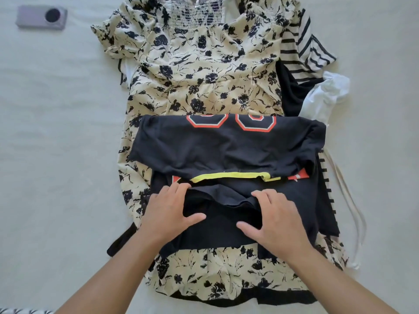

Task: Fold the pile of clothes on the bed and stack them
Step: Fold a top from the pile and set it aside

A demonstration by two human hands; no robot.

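A dark navy jersey (226,143) with orange-outlined numbers and a yellow neckband lies partly folded on top of the pile. My left hand (167,209) and my right hand (272,216) both grip its near edge, thumbs under a fold of the dark cloth. Beneath it spreads a cream dress with black flowers (204,64). A black-and-white striped garment (303,46), a dark garment (290,91) and a white garment (324,96) stick out on the right of the pile.
A lilac phone (40,17) lies camera-up on the pale bedsheet (56,132) at the far left. White straps (349,196) trail down the right side of the pile. A patterned cloth edge (20,311) shows at the bottom left corner.
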